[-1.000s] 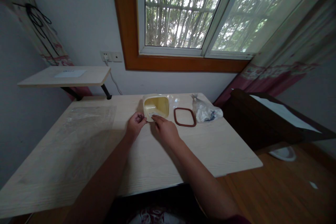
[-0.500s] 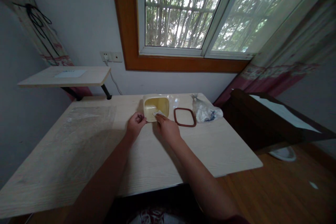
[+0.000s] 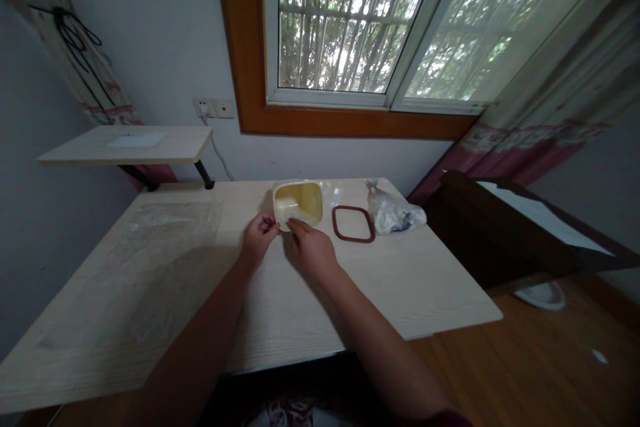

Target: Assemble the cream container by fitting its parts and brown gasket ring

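Note:
A square yellow plastic container with a pale rim stands near the desk's back edge. At its near left corner, my left hand is closed with the fingertips on the rim. My right hand reaches over the near rim, its fingers pinched on a small white piece like tissue or paper, mostly hidden by the fingers. The two hands are close together but apart. To the right of the container lies a brown-red square ring, flat on the desk.
A crumpled clear plastic bag lies at the desk's back right. Flat clear plastic film covers part of the left side. A raised shelf on black legs stands at the back left. Dark furniture adjoins on the right.
My right hand has slid left along the container's near side with the white piece, closer to my left hand. The left hand stays at the corner.

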Tool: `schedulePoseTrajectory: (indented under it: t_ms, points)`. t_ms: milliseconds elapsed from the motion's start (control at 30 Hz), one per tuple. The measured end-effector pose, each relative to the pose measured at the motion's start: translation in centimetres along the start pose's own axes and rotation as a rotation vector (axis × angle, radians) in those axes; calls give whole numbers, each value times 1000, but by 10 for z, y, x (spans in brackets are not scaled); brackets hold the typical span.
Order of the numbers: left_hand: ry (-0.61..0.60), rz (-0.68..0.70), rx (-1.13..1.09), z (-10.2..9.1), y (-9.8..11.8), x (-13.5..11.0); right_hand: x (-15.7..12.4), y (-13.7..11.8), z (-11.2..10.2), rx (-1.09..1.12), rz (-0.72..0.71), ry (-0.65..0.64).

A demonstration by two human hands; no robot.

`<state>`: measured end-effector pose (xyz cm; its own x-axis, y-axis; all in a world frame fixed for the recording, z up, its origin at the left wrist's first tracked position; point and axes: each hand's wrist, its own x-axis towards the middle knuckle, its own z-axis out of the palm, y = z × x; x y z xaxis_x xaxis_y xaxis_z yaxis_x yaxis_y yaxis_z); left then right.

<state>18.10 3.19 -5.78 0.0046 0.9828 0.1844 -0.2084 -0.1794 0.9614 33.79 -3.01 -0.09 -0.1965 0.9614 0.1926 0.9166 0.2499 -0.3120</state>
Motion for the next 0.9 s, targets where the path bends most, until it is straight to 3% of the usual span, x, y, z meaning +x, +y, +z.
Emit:
schedulePoseTrajectory:
  t_ms: [333,900]
  points:
    - [-41,-8,-9,-1,4,-2,-1,-1,-2,3,8,-15]
    - [-10,10,53,-3,-3,1,-3,-9,1,115,-23,-3]
